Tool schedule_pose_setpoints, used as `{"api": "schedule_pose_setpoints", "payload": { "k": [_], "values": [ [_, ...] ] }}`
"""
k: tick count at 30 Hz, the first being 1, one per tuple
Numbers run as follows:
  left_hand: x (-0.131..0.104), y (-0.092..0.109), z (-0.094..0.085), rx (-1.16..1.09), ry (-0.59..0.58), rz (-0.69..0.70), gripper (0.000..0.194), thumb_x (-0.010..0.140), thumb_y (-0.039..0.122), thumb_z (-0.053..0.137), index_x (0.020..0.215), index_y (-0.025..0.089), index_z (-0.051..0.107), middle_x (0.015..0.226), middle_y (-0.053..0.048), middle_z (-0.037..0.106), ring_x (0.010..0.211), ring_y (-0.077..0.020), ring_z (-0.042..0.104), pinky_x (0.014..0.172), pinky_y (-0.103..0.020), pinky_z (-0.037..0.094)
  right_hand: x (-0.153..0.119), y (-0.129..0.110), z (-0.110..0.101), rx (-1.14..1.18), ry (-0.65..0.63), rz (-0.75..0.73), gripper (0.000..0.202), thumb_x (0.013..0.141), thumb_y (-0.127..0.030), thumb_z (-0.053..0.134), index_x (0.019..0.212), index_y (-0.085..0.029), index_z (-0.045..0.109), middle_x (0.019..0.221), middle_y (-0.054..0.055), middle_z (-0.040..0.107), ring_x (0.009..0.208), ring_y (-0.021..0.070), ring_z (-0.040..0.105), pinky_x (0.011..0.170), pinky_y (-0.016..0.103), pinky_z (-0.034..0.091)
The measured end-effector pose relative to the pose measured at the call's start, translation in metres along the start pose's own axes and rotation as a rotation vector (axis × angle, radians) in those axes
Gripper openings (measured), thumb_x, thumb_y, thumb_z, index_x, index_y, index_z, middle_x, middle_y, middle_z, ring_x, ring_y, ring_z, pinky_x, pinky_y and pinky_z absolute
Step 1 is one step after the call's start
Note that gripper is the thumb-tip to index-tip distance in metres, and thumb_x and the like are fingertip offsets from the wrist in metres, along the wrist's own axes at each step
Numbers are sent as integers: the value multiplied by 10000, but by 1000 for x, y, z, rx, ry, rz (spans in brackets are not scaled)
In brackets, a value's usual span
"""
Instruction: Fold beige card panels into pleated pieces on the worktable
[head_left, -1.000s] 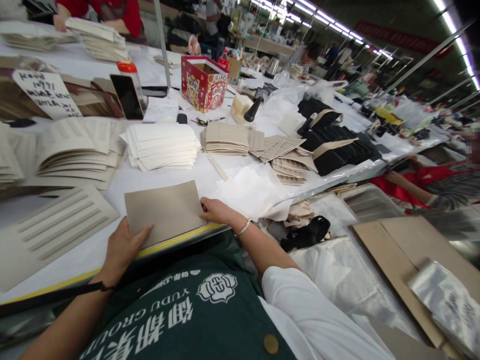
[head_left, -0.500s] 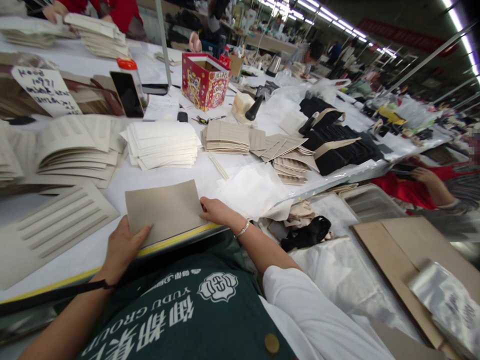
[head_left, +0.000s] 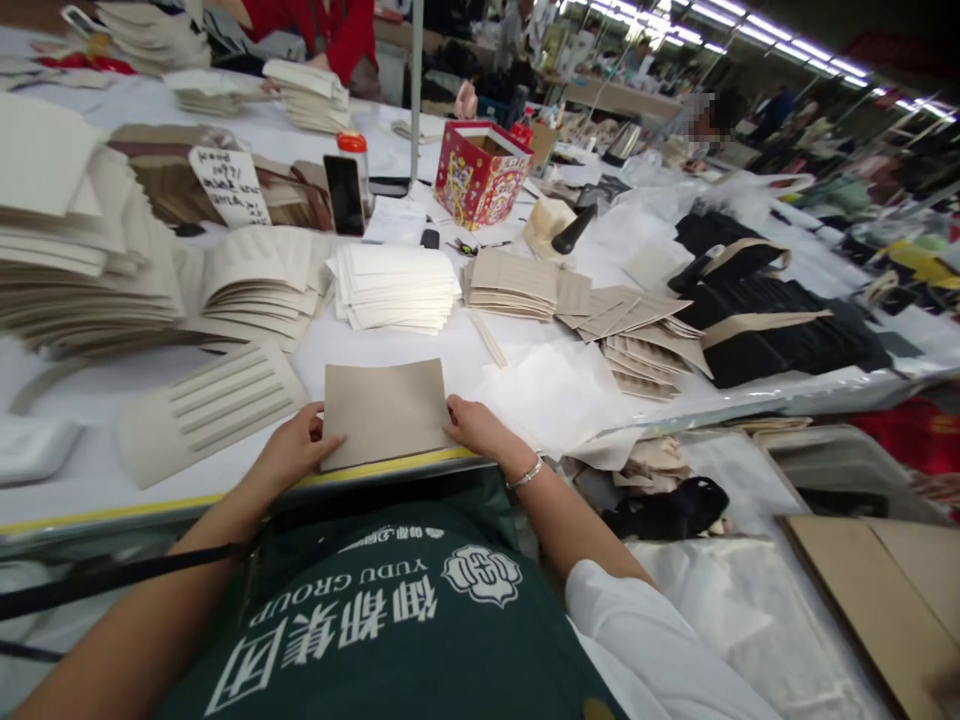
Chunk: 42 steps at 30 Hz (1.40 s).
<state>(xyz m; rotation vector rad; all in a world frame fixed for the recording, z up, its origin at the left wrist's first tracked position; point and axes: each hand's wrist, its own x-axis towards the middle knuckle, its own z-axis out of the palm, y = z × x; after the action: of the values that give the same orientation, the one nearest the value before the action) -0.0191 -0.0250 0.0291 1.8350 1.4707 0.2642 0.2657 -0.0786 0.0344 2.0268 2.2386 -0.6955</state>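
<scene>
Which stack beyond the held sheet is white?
The white stack, straight beyond the tan sheet, between the curved beige stack and tan stack; both neighbours are darker.

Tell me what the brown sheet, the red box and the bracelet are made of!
Brown sheet: maybe leather or imitation leather; it looks smooth and matte, but thick paper is possible.
Red box: probably cardboard, with thin, flat walls covered in bright printing.
Bracelet: likely metal, silvery and shiny.
</scene>
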Motion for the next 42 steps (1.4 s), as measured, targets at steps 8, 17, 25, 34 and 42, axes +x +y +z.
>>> {"api": "schedule_pose_setpoints", "payload": {
  "k": [8, 17, 25, 34, 42],
  "values": [
    [-3, -8, 4, 24, 40, -5, 596, 642, 465, 538, 1151, 158, 498, 654, 23, 618, 639, -198, 594, 618, -290, 431, -1, -2, 1, 47, 5, 34, 116, 824, -182, 523, 936, -160, 501, 827, 53, 649, 754, 166, 591, 610, 230, 321],
    [-7, -2, 3, 162, 76, 5, 507, 706, 394, 513, 1159, 168, 500, 742, 8, 630, 708, -186, 599, 685, -285, 441, 0, -4, 3, 45, -6, 53, 103, 822, -178, 532, 918, -171, 499, 819, 50, 646, 752, 164, 595, 614, 228, 334],
    [-24, 9, 7, 529, 233, 161, 572, 795, 285, 491, 1328, 105, 383, 1127, -170, 619, 1059, -305, 564, 866, -410, 433, 0, -5, -2, 9, -4, 33, 137, 818, -183, 526, 952, -160, 511, 861, 66, 660, 783, 179, 609, 624, 236, 349],
    [-2, 44, 77, 510, 57, 961, 369, 917, 235, 336, 1195, 173, 571, 1191, -117, 618, 1114, -226, 545, 962, -378, 433, 9, 1, -8, -5, 13, -23, 203, 793, -231, 552, 977, -147, 573, 890, 79, 677, 792, 199, 609, 625, 245, 376],
    [12, 52, 97, 545, -56, 995, 371, 925, 247, 336, 1173, 176, 603, 1150, -124, 639, 1054, -242, 563, 906, -394, 453, 35, 22, -39, 125, -166, -116, 195, 819, -273, 537, 778, -144, 677, 716, 28, 667, 653, 127, 551, 581, 217, 336]
  ]
}}
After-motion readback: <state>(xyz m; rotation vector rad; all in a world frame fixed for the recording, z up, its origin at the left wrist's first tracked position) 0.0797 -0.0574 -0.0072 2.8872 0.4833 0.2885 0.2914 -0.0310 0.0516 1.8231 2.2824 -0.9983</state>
